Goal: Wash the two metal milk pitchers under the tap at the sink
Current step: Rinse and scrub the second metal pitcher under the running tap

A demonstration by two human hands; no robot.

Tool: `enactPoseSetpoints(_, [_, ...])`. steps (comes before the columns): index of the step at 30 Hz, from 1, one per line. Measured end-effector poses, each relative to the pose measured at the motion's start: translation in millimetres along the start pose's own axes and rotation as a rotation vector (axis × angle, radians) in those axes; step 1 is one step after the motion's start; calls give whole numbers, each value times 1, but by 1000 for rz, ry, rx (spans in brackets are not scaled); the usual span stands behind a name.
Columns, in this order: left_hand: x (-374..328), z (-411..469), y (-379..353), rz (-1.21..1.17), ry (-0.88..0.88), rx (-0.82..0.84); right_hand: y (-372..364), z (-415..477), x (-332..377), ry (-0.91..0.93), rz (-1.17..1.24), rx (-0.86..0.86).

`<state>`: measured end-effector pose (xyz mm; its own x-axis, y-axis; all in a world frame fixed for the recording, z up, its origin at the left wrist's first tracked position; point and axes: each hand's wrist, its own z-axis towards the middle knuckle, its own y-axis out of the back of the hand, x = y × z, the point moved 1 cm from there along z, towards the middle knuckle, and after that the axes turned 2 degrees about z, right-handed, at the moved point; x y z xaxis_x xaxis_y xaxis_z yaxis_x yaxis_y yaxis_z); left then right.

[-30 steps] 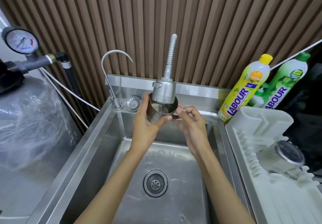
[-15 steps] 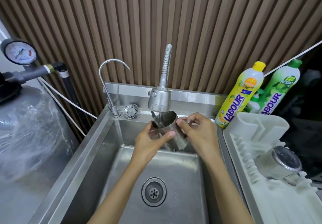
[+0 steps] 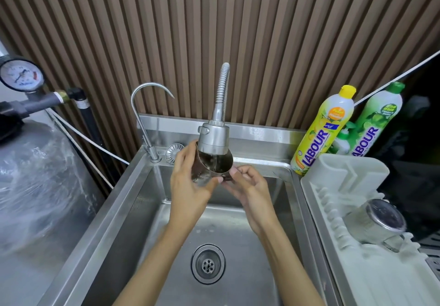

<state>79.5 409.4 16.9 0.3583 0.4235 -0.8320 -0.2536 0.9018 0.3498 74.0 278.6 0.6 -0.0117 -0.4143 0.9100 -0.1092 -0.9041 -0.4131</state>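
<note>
Now pitcher (image 3: 205, 172) lifted close under tap head (image 3: 214, 139).

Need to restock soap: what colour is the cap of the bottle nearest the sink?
Yellow; the cap shows clearly in the head view.

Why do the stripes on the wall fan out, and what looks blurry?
Head view: the wide-angle lens bends the wall slats outward; the plastic-wrapped tank at left is smeared; the pitcher and sink look sharp.

A yellow-capped bottle (image 3: 323, 129) and a green-capped bottle (image 3: 378, 120) stand behind a white drying rack (image 3: 381, 279).
</note>
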Motion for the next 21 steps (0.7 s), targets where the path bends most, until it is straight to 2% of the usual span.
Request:
enactPoseSetpoints(4, [-9, -6, 3, 122, 99, -71, 1, -4, 13, -48, -109, -54])
enactPoseSetpoints(7, [-11, -8, -2, 150, 243, -12, 3, -8, 30, -78, -260, -130])
enactPoseSetpoints(9, [-10, -9, -5, 51, 304, 62, 3, -11, 42, -41, -425, -199])
enactPoseSetpoints(12, [-6, -6, -11, -294, 425, 207, -4, -15, 55, 171, -853, -290])
enactPoseSetpoints(14, [-1, -4, -16, -443, 457, 268, -10, -19, 56, 282, -998, -301])
enactPoseSetpoints(16, [2, 0, -20, -525, 419, 252, -14, -19, 52, 312, -903, -272])
enactPoseSetpoints(18, [2, 5, -20, -557, 354, 195, -12, -16, 44, 278, -696, -224])
enactPoseSetpoints(21, [5, 13, -12, -465, 220, 101, -7, -9, 33, 164, -433, -108])
